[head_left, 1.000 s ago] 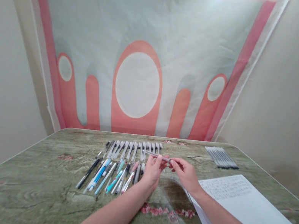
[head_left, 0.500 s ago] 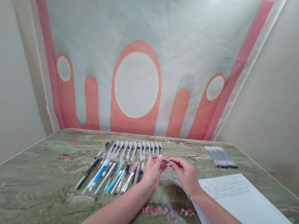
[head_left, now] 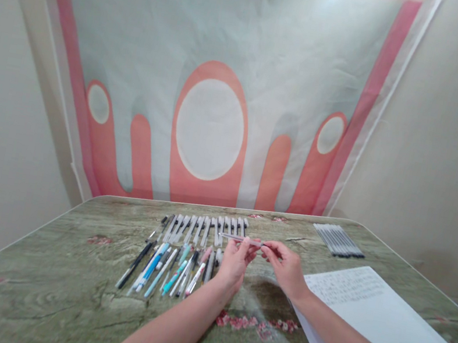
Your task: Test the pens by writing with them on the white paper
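Note:
Both hands meet over the middle of the table and hold one thin clear pen (head_left: 237, 238) level between them. My left hand (head_left: 234, 264) pinches its middle with fingertips closed. My right hand (head_left: 286, 269) pinches the pen's right end, fingers curled. Just left of and below the hands lies a spread of several pens (head_left: 178, 260), black, blue, teal and pink, and behind them a row of several grey-capped pens (head_left: 201, 227).
The green wood-grain table (head_left: 58, 283) has a rounded far edge. A white sheet with writing (head_left: 379, 322) lies at the right under my right forearm. A bundle of several dark thin refills (head_left: 338, 240) sits at the far right. A pink and pale banner hangs behind.
Hardly anything has moved; both hands stay pinched on the pen in the same place, with only a slight shift of the fingers.

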Available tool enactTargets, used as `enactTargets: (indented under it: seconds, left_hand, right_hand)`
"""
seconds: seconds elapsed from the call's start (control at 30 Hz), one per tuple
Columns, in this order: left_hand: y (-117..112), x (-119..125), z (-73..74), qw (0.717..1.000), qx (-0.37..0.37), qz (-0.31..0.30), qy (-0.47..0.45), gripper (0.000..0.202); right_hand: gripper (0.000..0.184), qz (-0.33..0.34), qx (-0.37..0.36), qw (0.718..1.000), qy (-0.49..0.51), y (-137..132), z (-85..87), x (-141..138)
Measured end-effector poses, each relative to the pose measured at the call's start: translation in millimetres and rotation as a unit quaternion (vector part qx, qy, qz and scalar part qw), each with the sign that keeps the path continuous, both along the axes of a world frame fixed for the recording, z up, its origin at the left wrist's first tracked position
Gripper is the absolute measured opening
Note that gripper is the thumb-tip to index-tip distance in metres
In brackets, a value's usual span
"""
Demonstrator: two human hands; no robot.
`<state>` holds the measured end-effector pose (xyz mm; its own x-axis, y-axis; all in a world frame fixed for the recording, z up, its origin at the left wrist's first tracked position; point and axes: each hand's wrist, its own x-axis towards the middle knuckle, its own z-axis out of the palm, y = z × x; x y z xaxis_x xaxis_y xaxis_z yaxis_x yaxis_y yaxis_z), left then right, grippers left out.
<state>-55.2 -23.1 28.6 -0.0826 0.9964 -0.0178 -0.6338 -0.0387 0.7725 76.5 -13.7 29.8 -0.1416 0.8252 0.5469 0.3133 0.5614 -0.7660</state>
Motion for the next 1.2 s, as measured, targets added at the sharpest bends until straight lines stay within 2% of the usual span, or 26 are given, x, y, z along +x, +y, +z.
enactTargets:
  seconds: [0.13,0.27,0.47,0.73,0.9,1.0,1.13,1.2]
  left_hand:
    - [0.2,-0.5,-1.3,1.0,0.007,-0.004,0.014,0.028]
    - [0.5,-0.8,-1.3,1.0,0.002,0.0,0.024,0.03]
    - [1.1,-0.6,-1.3,1.0,-0.012,0.013,0.022,0.031]
    - [3.3,-1.0,-3.6,1.0,-0.014,0.012,0.015,0.032]
    - [3.2,-1.7,-2.5,0.999,-0.004,0.006,0.038,0.033]
    - [3.2,-1.6,-2.9,0.998,0.014,-0.005,0.055,0.032]
    - [3.6,-1.3,-4.3,0.998,0.02,-0.01,0.054,0.031]
    - [4.3,-1.6,-4.6,0.999,0.011,0.0,0.041,0.031]
  right_hand:
    - [0.023,-0.004,0.022,1.0,-0.021,0.9,-1.4,0.9]
    - [0.018,-0.017,0.083,0.995,-0.059,2.5,-2.8,2.0]
    - [0.014,0.002,0.131,0.989,-0.066,4.1,-3.2,1.4]
    - [0.014,0.008,0.099,0.994,-0.046,2.6,-3.6,0.3]
    - [0.021,-0.007,0.077,0.995,-0.061,0.3,-0.8,2.7]
    - [0.028,-0.009,0.024,0.997,-0.076,0.7,-2.4,3.8]
    - [0.041,0.03,-0.108,0.993,-0.021,4.6,-7.9,2.5]
    - [0.04,0.043,-0.124,0.991,-0.007,5.9,-8.3,1.2]
